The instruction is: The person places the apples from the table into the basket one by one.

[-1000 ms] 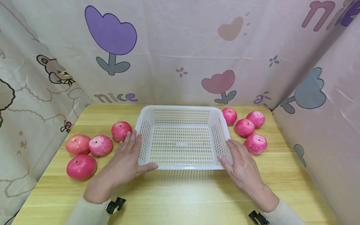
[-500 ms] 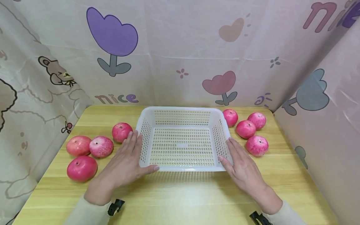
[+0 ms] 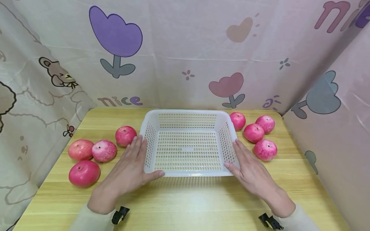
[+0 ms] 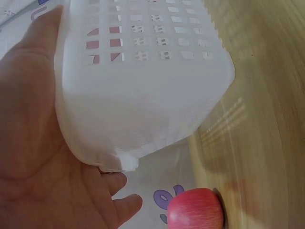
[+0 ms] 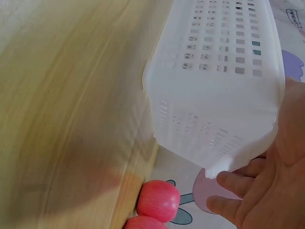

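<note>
A white perforated plastic basket [image 3: 188,174] stands in the middle of the wooden table, with nothing inside it. My left hand [image 3: 130,166] rests against its near left corner, fingers straight along the side and thumb lying on the front rim. At the near right corner, my right hand [image 3: 251,170] touches the basket the same way, its thumb on the rim. In the left wrist view, the palm [image 4: 47,191] lies along the basket's outer edge. The right wrist view shows the fingertips [image 5: 233,183] right at the rim's corner.
Several reddish-pink apples [image 3: 84,173] lie left of the basket, one [image 3: 126,135] close beside the left fingers. Several more apples [image 3: 253,132] sit to its right, near the back. A patterned cloth [image 3: 173,38] hangs behind the table [image 3: 188,205] and along both sides.
</note>
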`<state>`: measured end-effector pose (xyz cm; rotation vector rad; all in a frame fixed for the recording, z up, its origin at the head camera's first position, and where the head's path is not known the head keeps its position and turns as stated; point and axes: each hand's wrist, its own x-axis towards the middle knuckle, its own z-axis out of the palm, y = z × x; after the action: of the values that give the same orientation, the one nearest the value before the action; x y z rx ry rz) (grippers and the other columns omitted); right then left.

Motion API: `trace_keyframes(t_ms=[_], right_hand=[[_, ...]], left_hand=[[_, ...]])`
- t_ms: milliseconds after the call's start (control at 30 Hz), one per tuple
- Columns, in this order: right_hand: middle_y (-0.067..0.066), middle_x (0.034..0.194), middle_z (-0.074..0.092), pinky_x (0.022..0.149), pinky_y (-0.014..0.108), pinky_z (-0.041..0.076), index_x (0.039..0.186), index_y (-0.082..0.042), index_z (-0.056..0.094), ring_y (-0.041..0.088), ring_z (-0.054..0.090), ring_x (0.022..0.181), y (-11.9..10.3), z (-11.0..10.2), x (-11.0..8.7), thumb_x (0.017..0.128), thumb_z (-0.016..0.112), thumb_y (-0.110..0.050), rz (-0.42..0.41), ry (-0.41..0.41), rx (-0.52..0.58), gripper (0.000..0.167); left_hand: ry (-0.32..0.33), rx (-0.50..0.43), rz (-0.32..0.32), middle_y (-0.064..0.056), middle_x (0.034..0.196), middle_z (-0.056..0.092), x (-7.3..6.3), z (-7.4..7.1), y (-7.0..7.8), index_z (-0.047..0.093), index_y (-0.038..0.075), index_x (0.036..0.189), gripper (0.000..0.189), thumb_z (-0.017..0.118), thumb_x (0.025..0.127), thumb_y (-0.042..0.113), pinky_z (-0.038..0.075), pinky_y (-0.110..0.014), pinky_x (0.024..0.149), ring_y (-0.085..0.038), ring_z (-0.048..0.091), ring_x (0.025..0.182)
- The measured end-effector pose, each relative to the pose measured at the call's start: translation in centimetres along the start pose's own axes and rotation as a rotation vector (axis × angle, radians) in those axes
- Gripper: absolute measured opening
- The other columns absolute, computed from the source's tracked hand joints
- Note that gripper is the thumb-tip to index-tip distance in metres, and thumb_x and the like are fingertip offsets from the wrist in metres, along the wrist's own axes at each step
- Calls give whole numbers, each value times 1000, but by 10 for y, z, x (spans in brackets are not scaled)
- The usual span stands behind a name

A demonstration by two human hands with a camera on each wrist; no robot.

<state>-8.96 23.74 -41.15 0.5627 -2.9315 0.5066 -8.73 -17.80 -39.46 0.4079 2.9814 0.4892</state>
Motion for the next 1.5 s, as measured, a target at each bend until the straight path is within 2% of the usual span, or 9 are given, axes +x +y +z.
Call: trace_keyframes(t_ms=[500,800,1167,1300,1500], right_hand=[[26,168,34,122,64,34,161,6,34,46,37,153,-3,2,-9,103,64,-49,-25,43,-16,85],[26,167,36,123,64,31,160,6,35,43,37,154,-4,3,-11,102,66,-50,-16,50,-28,87],[26,165,40,121,64,35,159,6,38,45,41,151,-3,4,-10,100,70,-48,-25,96,-13,87],[26,163,43,118,65,38,157,7,41,46,45,148,-2,5,-10,100,70,-44,-57,135,-8,82],[27,155,52,111,67,44,153,6,48,50,52,140,7,3,-7,105,66,-30,-88,247,43,64]], left_hand=[[9,-14,16,-24,176,-1,-12,-2,3,12,-4,167,137,51,80,95,20,-66,127,-45,2,163],[-5,-50,41,-25,176,-1,-7,-6,-2,13,-5,166,141,57,76,94,20,-68,126,-47,2,163],[-22,-58,20,-20,177,-6,-5,-1,-2,9,-2,168,141,57,77,95,19,-65,128,-41,-4,164],[-20,-54,20,-20,177,-5,-5,-1,-3,10,-2,168,141,56,77,95,20,-65,128,-41,-2,164],[-19,-56,19,-20,177,-5,-5,-1,-3,10,-1,168,141,57,77,95,21,-65,128,-41,-2,164]])
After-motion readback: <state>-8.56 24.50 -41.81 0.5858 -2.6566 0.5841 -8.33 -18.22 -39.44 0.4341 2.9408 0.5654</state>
